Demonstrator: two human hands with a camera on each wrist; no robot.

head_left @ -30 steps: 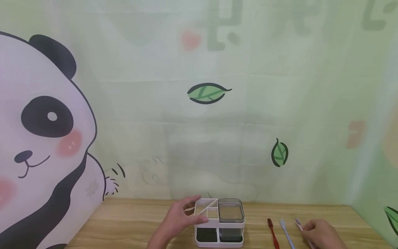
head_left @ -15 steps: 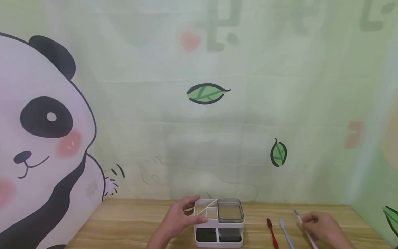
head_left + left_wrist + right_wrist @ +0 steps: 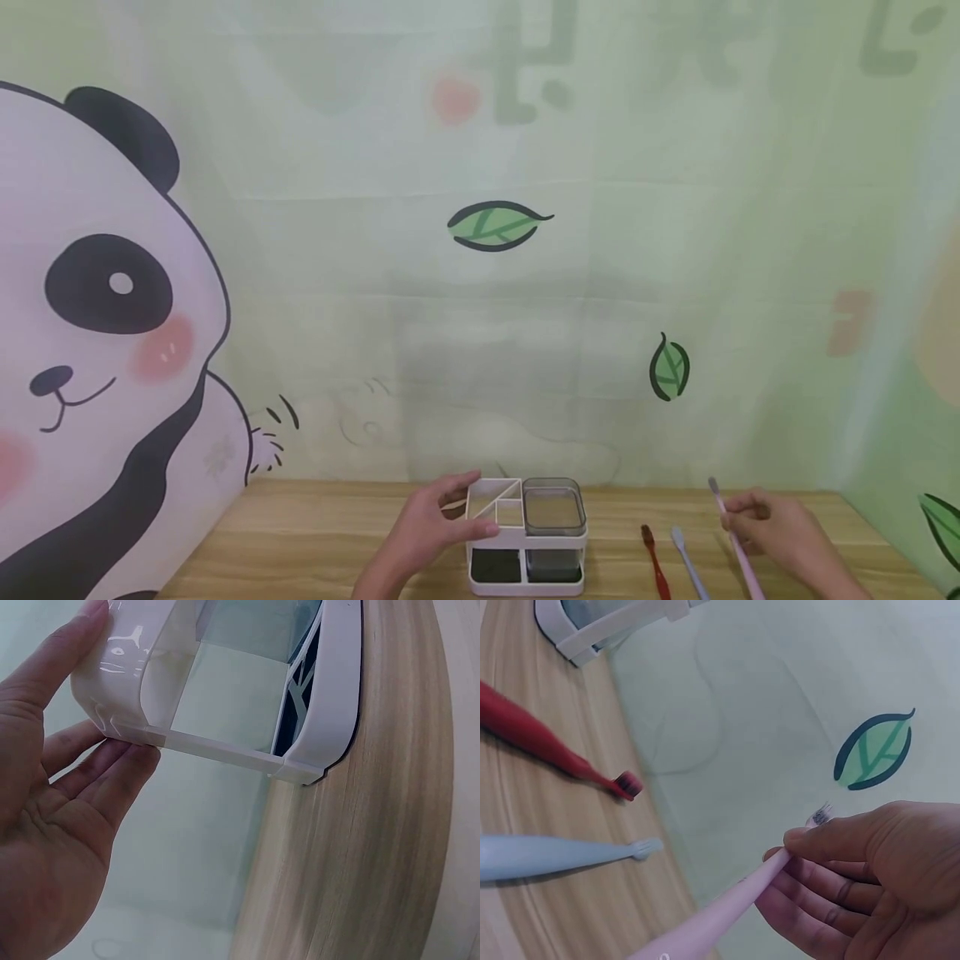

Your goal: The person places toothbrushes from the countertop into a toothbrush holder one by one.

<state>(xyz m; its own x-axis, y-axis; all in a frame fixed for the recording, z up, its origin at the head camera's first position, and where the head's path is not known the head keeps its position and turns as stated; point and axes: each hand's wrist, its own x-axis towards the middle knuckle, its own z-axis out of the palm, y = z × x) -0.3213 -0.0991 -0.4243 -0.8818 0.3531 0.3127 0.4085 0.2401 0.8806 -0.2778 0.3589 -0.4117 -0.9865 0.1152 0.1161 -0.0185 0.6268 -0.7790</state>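
A white toothbrush holder (image 3: 527,542) with divided slots stands on the table, a clear grey cup (image 3: 555,508) in its right side. My left hand (image 3: 423,529) grips the holder's left upper part, thumb at the front and fingers behind; the left wrist view shows this grip on the white wall (image 3: 124,667). At the right, my right hand (image 3: 780,529) pinches a pink toothbrush (image 3: 742,567) near its head, between thumb and fingers. In the right wrist view the pink toothbrush (image 3: 712,919) slants up, bristles beyond the thumb. Its lower end is cut off.
A red toothbrush (image 3: 656,562) and a light blue toothbrush (image 3: 688,562) lie on the wooden table (image 3: 322,533) between the holder and my right hand. Behind the table hangs a green cloth backdrop (image 3: 337,250) printed with a panda and leaves.
My right hand has risen with the pink toothbrush, whose head now stands higher than before. The left hand keeps its grip on the holder; the view has shifted slightly.
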